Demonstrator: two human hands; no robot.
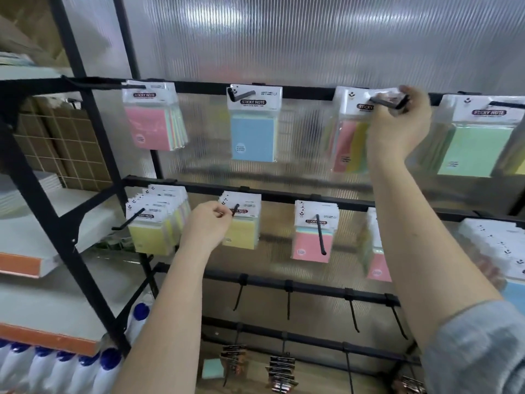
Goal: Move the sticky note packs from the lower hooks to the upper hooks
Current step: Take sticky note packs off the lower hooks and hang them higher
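Observation:
Sticky note packs hang on two rows of black hooks. On the upper rail are a pink pack (152, 123), a blue pack (254, 126), a pink-and-yellow pack (348, 135) and a green pack (480, 143). My right hand (400, 120) pinches the header of the pink-and-yellow pack at its upper hook (389, 102). On the lower rail hang a yellow stack (153, 223), a yellow pack (244, 223), a pink pack (311, 234) and more packs further right. My left hand (207, 226) pinches the header of the yellow pack at its lower hook (235, 210).
A black shelf frame (68, 172) with white boards stands at the left, with white bottles with blue caps (85, 368) below. Beneath the packs are two rails with bare black hooks (288, 302) and clipped items (281, 373). A ribbed translucent panel (284, 38) backs the rack.

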